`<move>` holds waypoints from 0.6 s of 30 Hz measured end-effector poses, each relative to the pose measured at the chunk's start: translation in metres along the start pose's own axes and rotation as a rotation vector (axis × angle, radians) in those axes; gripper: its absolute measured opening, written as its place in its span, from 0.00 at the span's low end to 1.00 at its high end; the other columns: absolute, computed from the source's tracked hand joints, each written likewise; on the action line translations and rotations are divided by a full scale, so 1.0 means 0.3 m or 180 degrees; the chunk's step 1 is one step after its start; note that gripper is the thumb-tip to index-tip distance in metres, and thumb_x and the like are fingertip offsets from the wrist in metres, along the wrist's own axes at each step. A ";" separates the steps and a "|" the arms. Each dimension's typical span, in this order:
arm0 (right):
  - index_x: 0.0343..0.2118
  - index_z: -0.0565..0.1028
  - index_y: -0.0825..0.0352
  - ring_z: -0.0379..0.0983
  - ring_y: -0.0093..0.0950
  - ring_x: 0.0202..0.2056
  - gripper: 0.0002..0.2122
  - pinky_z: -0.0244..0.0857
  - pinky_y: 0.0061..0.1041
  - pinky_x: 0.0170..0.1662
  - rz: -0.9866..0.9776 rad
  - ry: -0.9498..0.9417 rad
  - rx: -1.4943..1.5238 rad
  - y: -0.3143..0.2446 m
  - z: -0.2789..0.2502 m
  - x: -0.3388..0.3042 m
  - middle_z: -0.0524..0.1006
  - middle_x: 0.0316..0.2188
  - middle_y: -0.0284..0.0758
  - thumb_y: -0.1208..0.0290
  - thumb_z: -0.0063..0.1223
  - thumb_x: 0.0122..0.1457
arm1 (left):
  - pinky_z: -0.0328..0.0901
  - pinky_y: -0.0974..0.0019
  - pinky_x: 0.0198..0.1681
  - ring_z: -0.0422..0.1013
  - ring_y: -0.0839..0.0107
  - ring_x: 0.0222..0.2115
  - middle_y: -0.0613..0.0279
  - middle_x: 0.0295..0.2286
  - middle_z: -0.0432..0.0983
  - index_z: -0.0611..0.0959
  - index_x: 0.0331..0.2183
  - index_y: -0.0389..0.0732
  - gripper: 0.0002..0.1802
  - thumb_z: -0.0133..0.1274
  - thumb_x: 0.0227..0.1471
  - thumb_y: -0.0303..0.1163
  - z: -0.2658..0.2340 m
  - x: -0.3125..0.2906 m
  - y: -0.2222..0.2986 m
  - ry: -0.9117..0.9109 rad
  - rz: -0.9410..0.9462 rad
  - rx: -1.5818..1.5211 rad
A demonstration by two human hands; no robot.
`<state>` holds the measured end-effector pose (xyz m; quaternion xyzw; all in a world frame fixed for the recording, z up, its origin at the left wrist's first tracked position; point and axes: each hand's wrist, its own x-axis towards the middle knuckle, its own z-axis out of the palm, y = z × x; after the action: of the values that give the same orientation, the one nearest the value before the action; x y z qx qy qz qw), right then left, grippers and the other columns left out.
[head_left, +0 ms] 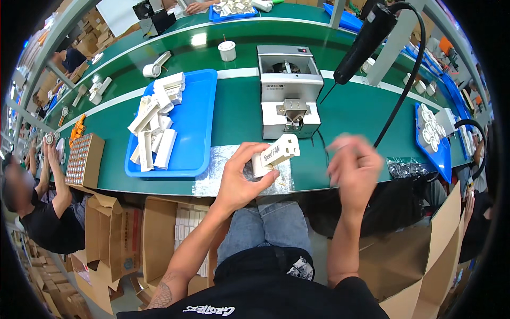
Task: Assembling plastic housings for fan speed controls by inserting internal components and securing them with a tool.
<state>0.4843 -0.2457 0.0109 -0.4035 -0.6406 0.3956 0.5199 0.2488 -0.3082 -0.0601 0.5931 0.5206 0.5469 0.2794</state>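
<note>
My left hand [240, 178] grips a white plastic fan handle [278, 151] between thumb and fingers, above the front edge of the green bench. Its end with two square openings points up and to the right. Level with it, my right hand [355, 166] is raised and smeared by motion, so its fingers and anything in them cannot be made out. Beyond both hands stands a grey and white screw feeder [291, 85]. A black electric screwdriver [366, 42] hangs on its cord at the upper right, its thin bit pointing down, apart from my right hand.
Left of me, a blue tray [196, 125] holds several white handles [154, 119]. A silvery sheet [211, 171] lies along the bench edge. At the right is another blue tray [440, 154] with round white parts. Open cardboard boxes [159, 223] flank my legs. A co-worker [50, 212] sits at the left.
</note>
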 end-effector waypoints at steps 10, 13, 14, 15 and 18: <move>0.67 0.66 0.72 0.72 0.28 0.57 0.30 0.63 0.30 0.63 -0.1757 0.0785 0.1081 -0.010 0.020 0.576 0.75 0.55 0.42 0.54 0.57 0.72 | 0.66 0.61 0.61 0.74 0.57 0.54 0.51 0.52 0.75 0.79 0.57 0.35 0.37 0.71 0.43 0.25 0.015 -0.025 0.021 -0.0109 0.0151 0.0632; 0.61 0.71 0.70 0.76 0.24 0.48 0.24 0.67 0.24 0.55 -0.1344 -0.0243 0.1012 0.028 0.017 0.650 0.80 0.45 0.38 0.55 0.54 0.74 | 0.65 0.60 0.62 0.73 0.56 0.55 0.50 0.53 0.74 0.78 0.58 0.36 0.39 0.71 0.43 0.25 0.006 -0.024 0.025 -0.0251 -0.0028 0.0537; 0.58 0.73 0.68 0.77 0.23 0.44 0.21 0.68 0.23 0.52 -0.1213 -0.0590 0.1283 0.020 0.040 0.652 0.81 0.41 0.36 0.54 0.54 0.74 | 0.65 0.60 0.62 0.73 0.56 0.55 0.50 0.53 0.74 0.78 0.59 0.36 0.39 0.71 0.43 0.24 -0.003 -0.023 0.019 -0.0254 0.0001 0.0511; 0.54 0.74 0.67 0.78 0.23 0.40 0.19 0.69 0.21 0.48 -0.1069 -0.0938 0.1551 0.015 0.059 0.649 0.82 0.36 0.35 0.54 0.54 0.75 | 0.65 0.60 0.62 0.73 0.56 0.56 0.51 0.53 0.74 0.78 0.59 0.36 0.40 0.71 0.42 0.24 -0.009 -0.027 0.014 -0.0255 0.0025 0.0482; 0.53 0.73 0.67 0.77 0.25 0.31 0.17 0.72 0.26 0.37 -0.1508 -0.0318 0.1535 0.019 0.063 0.586 0.81 0.31 0.36 0.56 0.53 0.75 | 0.65 0.61 0.63 0.72 0.59 0.57 0.54 0.52 0.74 0.77 0.60 0.36 0.39 0.72 0.45 0.23 -0.008 -0.018 -0.012 -0.0242 -0.0145 0.0050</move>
<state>0.4426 -0.0819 0.0638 -0.0890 -0.6292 0.4233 0.6458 0.2463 -0.3128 -0.0648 0.6036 0.5273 0.5134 0.3067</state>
